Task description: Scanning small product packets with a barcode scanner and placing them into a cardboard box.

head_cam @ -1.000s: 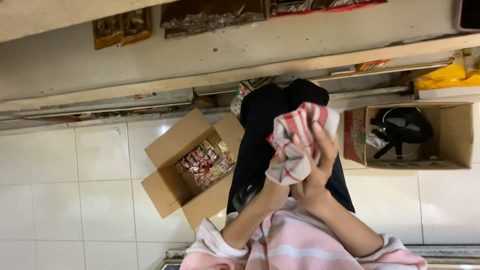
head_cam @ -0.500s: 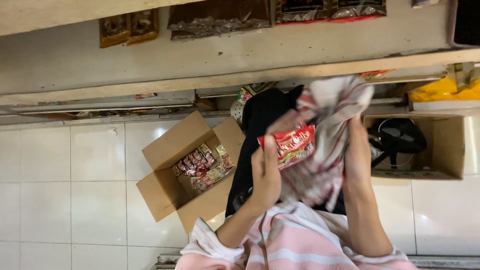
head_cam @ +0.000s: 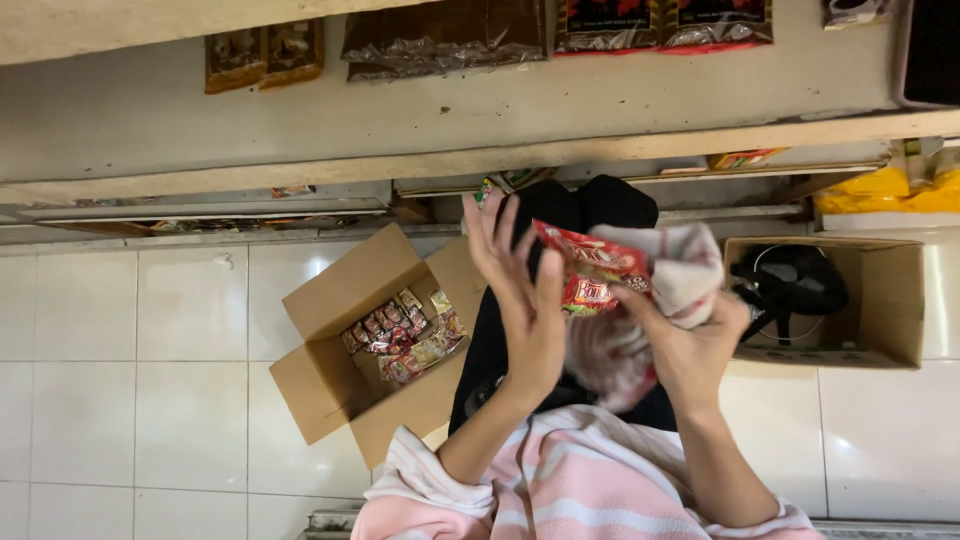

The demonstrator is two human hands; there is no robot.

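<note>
A red snack packet [head_cam: 592, 270] is held up in front of me, above my black trousers [head_cam: 600, 205]. My right hand [head_cam: 690, 345] grips a red-and-white striped cloth [head_cam: 668, 275] that wraps around the packet's right side and hangs below it. My left hand [head_cam: 520, 290] rests against the packet's left edge, its fingers spread and pointing up and its thumb by the packet. Pink-and-white striped sleeves cover both my arms at the bottom.
An open cardboard box [head_cam: 325, 385] on the white tiled floor at left holds several small snack packets [head_cam: 400, 335]. A second cardboard box [head_cam: 900, 300] at right holds a black object [head_cam: 790, 290]. Shelves [head_cam: 500, 110] with brown and red packets run across the top. A yellow bag [head_cam: 880, 190] lies at upper right.
The bunched cloth has opened and a red packet has appeared in it. My hands have moved apart, and my left hand's fingers have spread off the packet.
</note>
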